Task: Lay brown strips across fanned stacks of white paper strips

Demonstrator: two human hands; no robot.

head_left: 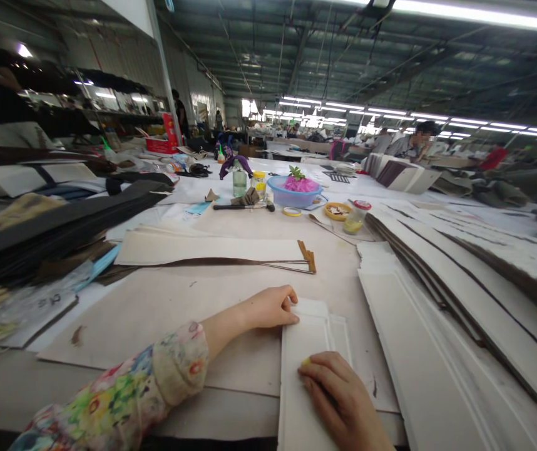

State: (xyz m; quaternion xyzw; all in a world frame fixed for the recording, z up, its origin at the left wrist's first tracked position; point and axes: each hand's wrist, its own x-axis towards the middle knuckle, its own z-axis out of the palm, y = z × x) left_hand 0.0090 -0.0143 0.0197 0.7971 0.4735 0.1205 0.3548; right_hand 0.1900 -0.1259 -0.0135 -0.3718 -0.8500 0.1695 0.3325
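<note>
My right hand (337,391) pinches a small yellow piece (305,361) over the pale panel (293,385) beneath it, which looks light, thin and bendable, best held by its far edge, where my curled left hand (278,307) rests, whether gripping I cannot tell.

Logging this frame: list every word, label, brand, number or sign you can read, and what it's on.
No text can be read with certainty.
Clear plastic bag at left: dark printed marks, too blurred to read.
Red box at back left: pale marks, too small to read.
Pale strip at bottom centre: no writing visible.
</note>
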